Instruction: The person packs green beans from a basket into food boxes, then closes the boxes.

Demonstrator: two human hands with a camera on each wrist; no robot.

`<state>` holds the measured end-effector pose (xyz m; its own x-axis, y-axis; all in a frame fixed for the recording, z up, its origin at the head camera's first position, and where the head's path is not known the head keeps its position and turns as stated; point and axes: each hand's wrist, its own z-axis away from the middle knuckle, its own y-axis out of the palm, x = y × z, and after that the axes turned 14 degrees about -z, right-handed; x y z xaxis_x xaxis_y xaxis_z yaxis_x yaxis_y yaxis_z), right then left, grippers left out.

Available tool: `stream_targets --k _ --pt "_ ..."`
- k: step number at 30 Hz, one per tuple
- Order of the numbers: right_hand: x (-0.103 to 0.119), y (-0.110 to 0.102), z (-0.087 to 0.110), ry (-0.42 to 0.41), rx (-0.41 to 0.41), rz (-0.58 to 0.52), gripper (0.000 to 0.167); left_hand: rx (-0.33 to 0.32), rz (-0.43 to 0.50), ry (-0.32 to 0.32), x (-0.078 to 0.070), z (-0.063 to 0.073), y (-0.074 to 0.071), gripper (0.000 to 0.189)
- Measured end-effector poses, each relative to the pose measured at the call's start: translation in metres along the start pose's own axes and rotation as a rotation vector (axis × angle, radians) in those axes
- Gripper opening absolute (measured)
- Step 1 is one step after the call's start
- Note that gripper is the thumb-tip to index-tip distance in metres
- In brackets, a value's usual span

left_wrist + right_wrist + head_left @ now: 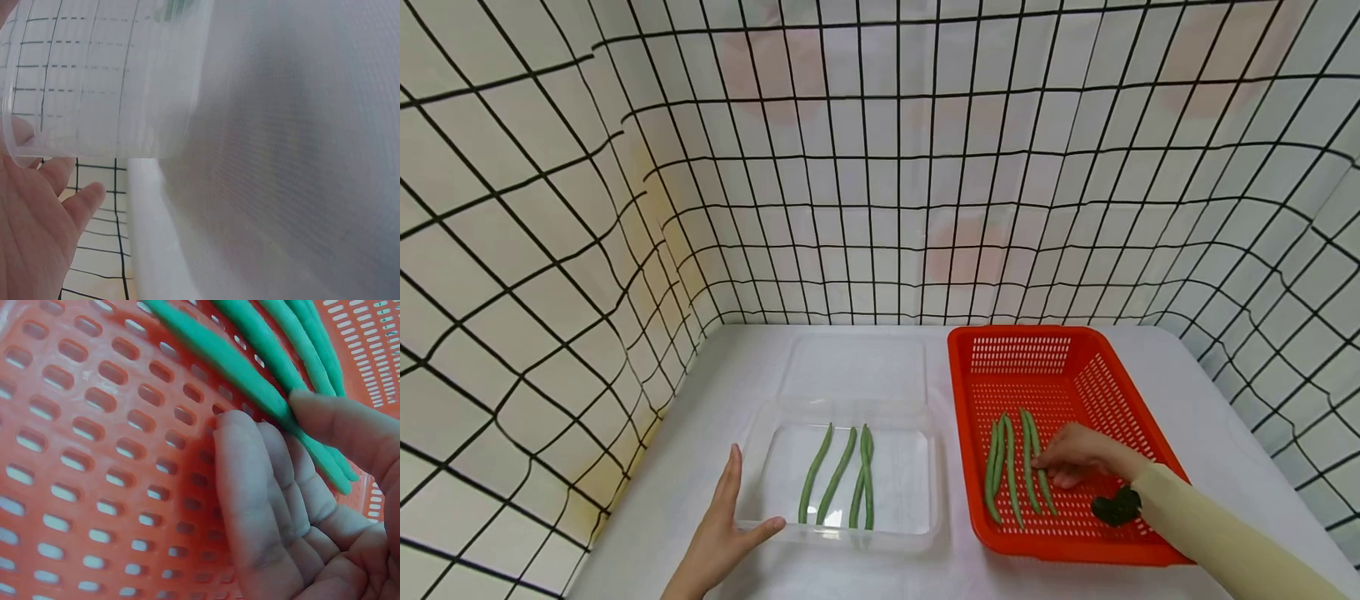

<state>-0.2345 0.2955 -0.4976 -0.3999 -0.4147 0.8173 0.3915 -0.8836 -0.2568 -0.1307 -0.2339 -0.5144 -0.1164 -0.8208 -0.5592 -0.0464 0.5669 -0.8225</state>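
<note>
In the red basket on the right, my right hand pinches the rightmost green bean between thumb and fingers. Several other green beans lie lengthwise just left of it. A clear plastic container stands left of the basket, with several green beans inside, two of them crossed. My left hand is at the container's near left corner, fingers straight and thumb spread along its near side. In the left wrist view, fingers show beside the container's wall; whether they touch it I cannot tell.
A clear flat panel, like a lid, lies behind the container. The white table is enclosed by white walls with a black grid at the back and sides. A dark strap-like object is at the right wrist.
</note>
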Motion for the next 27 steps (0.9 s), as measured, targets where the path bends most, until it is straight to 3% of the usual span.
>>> stream_targets --k 13,20,27 --pt "-0.004 -0.011 0.002 0.021 0.113 -0.319 0.023 0.010 0.009 -0.001 -0.002 0.002 -0.001 0.122" --pt "0.014 -0.005 0.007 -0.046 0.136 -0.447 0.021 0.010 -0.009 -0.011 -0.001 0.002 -0.001 0.122" --pt "0.042 0.011 0.012 -0.119 0.180 -0.464 0.028 0.007 -0.010 -0.009 -0.002 0.000 0.000 0.123"
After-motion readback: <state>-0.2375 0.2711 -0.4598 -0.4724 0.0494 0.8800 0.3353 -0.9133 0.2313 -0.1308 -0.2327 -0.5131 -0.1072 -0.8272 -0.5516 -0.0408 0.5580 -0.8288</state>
